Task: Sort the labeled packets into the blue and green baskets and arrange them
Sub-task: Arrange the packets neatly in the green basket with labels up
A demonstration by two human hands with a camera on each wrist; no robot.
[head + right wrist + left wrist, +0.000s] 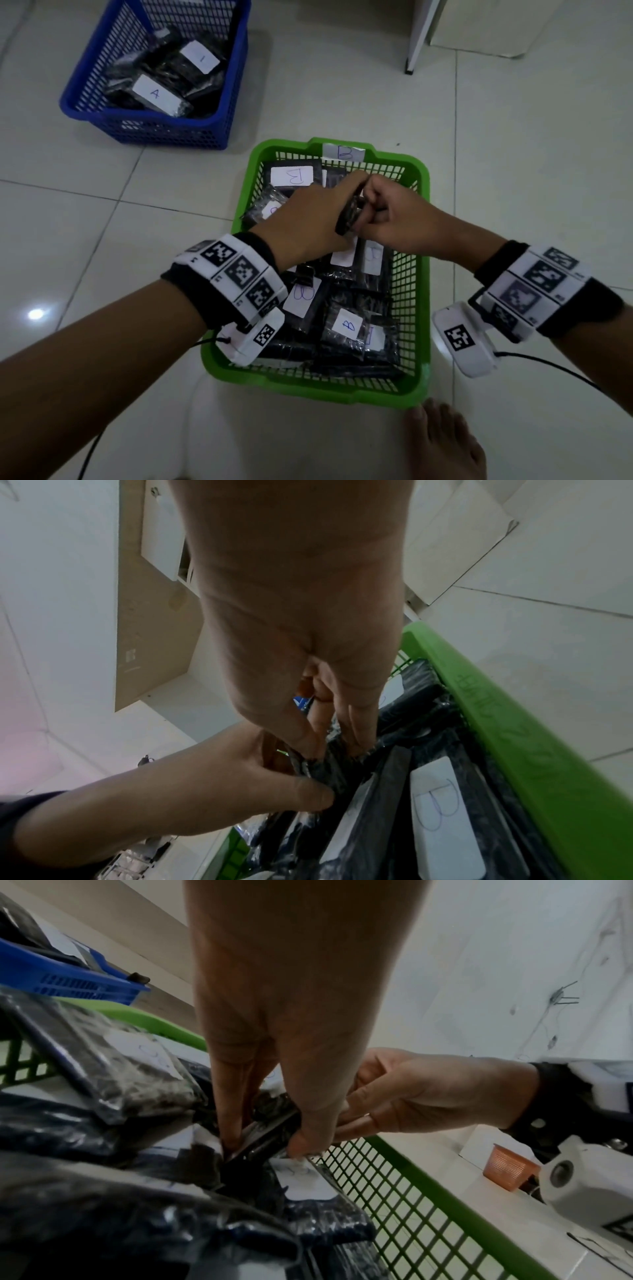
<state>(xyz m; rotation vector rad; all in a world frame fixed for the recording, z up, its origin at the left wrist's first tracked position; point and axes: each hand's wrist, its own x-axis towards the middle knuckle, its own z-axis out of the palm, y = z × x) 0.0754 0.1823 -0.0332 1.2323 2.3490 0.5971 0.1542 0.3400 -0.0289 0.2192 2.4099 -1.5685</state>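
Gripping one black packet (349,214) edge-up over the green basket (423,240), the left hand (308,222) and right hand (394,219) both pinched it — fingers curled tight. B-labelled packets filled that basket; the blue basket (85,113) sat well apart — holding A-labelled ones.

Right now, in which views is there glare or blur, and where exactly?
Head view: a bright glare spot on the floor tile, corners bent by the wide lens. Left wrist view: near packets smeared and soft. Right wrist view: the left hand is soft, the B label readable.
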